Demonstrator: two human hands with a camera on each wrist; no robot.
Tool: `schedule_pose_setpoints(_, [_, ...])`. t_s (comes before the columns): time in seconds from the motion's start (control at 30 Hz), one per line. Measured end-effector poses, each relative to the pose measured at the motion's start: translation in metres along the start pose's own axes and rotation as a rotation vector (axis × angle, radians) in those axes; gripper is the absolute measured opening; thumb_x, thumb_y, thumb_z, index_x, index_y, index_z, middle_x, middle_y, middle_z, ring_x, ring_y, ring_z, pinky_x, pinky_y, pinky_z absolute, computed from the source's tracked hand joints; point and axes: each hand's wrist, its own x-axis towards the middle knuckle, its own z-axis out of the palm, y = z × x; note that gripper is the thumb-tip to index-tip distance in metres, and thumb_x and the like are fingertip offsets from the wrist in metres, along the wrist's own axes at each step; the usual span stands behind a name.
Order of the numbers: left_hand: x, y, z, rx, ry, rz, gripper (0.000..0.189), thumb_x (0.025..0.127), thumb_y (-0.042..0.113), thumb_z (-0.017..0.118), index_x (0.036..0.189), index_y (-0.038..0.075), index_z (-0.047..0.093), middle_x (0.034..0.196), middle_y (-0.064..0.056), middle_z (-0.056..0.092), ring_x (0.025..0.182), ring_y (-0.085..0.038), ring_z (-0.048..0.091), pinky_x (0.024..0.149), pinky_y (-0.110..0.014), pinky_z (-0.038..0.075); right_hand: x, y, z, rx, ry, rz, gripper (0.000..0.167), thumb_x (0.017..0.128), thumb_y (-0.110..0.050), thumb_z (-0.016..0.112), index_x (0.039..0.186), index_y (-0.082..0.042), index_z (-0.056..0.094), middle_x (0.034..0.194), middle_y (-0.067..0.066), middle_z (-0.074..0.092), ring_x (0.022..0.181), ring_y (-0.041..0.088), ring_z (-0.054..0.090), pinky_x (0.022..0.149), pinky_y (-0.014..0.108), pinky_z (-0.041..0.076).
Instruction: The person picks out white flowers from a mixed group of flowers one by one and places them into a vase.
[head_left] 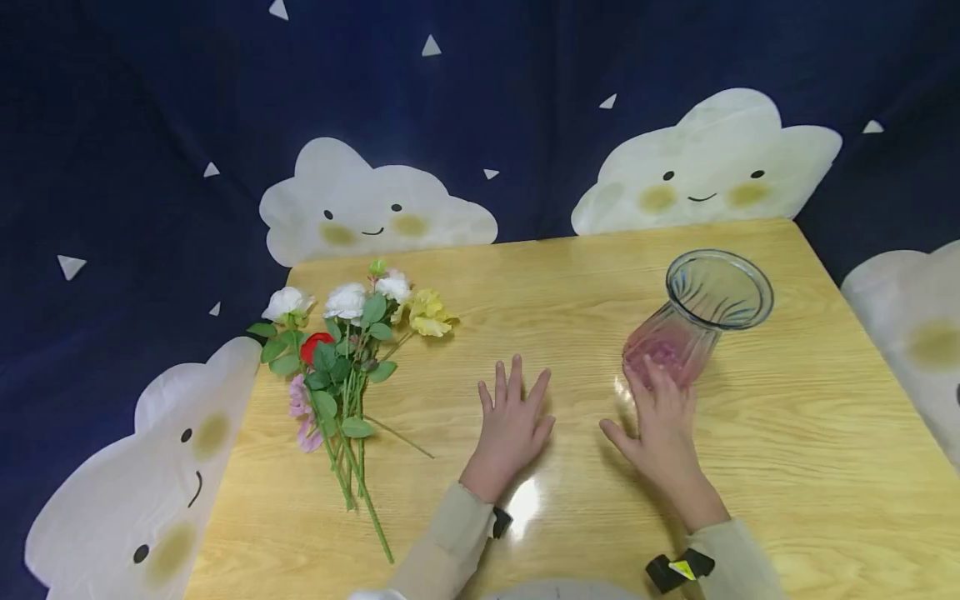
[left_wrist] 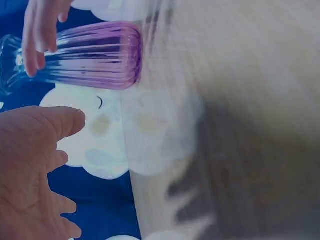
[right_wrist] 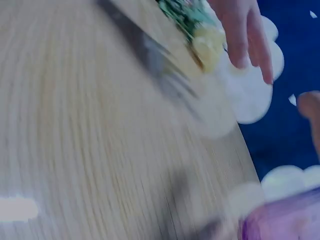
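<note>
A ribbed glass vase (head_left: pixel 682 325), blue at its flared rim and pink toward the base, stands on the right of the wooden table. My right hand (head_left: pixel 663 433) is just in front of it, fingers straight and overlapping its pink lower part in the head view, thumb spread aside. To the left, over the middle of the table, my left hand (head_left: pixel 506 437) has its fingers spread and holds nothing. The left wrist view shows the vase (left_wrist: pixel 100 57) beyond my left thumb. Artificial flowers (head_left: pixel 345 367) in white, red, yellow and purple lie at the table's left, their green stems pointing toward me.
The wooden table (head_left: pixel 540 300) backs onto a dark blue curtain (head_left: pixel 525 100) printed with smiling clouds and small white triangles. A pale rounded object (head_left: pixel 562 590) shows at the bottom edge, between my forearms. Black straps are on both wrists.
</note>
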Motion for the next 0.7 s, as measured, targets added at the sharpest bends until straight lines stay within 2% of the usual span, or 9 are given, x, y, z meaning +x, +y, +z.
schedule_pose_setpoints(0.2, [0.032,0.013,-0.005,0.032,-0.042,0.057,0.064,0.089,0.042,0.048,0.143,0.022,0.02,0.146,-0.021,0.003,0.131,-0.042,0.002,0.098,-0.062,0.01,0.004,0.025,-0.016,0.103,0.38,0.001,0.074,0.082,-0.055,0.049,0.12,0.008,0.042,0.116,0.027,0.047,0.104,0.04,0.043,0.095,0.06,0.013])
schedule_pose_setpoints(0.3, [0.052,0.028,-0.009,-0.046,-0.081,0.076,0.066,0.089,0.043,0.047,0.144,0.024,0.016,0.147,-0.018,0.002,0.132,-0.039,-0.001,0.099,-0.061,0.008,0.011,0.039,-0.025,0.146,0.469,0.021,0.076,0.079,-0.054,0.055,0.121,0.008,0.042,0.115,0.027,0.049,0.104,0.037,0.044,0.094,0.053,0.016])
schedule_pose_setpoints(0.4, [0.074,0.048,-0.012,-0.211,-0.112,0.095,0.07,0.088,0.044,0.049,0.144,0.026,0.012,0.148,-0.015,0.001,0.133,-0.036,-0.002,0.1,-0.06,0.008,0.019,0.051,-0.034,0.23,0.459,0.071,0.084,0.076,-0.059,0.056,0.128,0.004,0.038,0.123,0.026,0.046,0.113,0.033,0.04,0.097,0.048,0.012])
schedule_pose_setpoints(0.5, [0.095,0.066,-0.013,-0.395,-0.112,0.119,0.078,0.085,0.045,0.054,0.145,0.026,0.007,0.148,-0.014,0.001,0.133,-0.035,0.002,0.1,-0.058,0.013,0.026,0.06,-0.04,0.342,0.393,0.139,0.087,0.075,-0.061,0.056,0.136,-0.003,0.033,0.132,0.021,0.041,0.121,0.029,0.033,0.1,0.045,0.007])
schedule_pose_setpoints(0.57, [0.108,0.079,-0.014,-0.489,-0.098,0.125,0.085,0.083,0.044,0.058,0.145,0.026,0.003,0.148,-0.013,0.0,0.133,-0.034,0.006,0.101,-0.055,0.017,0.032,0.066,-0.044,0.399,0.348,0.175,0.085,0.076,-0.06,0.056,0.137,-0.006,0.032,0.133,0.02,0.039,0.122,0.032,0.029,0.1,0.046,0.008])
schedule_pose_setpoints(0.6, [0.114,0.084,-0.014,-0.524,-0.087,0.128,0.088,0.081,0.042,0.061,0.145,0.026,0.002,0.148,-0.013,0.001,0.133,-0.033,0.008,0.101,-0.052,0.019,0.035,0.069,-0.045,0.421,0.325,0.191,0.084,0.076,-0.058,0.057,0.137,-0.006,0.033,0.133,0.021,0.039,0.121,0.034,0.027,0.099,0.047,0.009])
schedule_pose_setpoints(0.7, [0.127,0.095,-0.013,-0.59,-0.056,0.146,0.098,0.076,0.035,0.069,0.145,0.021,0.001,0.148,-0.014,0.005,0.133,-0.029,0.011,0.103,-0.043,0.021,0.041,0.075,-0.048,0.432,0.247,0.228,0.079,0.079,-0.051,0.06,0.134,0.0,0.034,0.133,0.025,0.036,0.122,0.041,0.025,0.101,0.05,0.001])
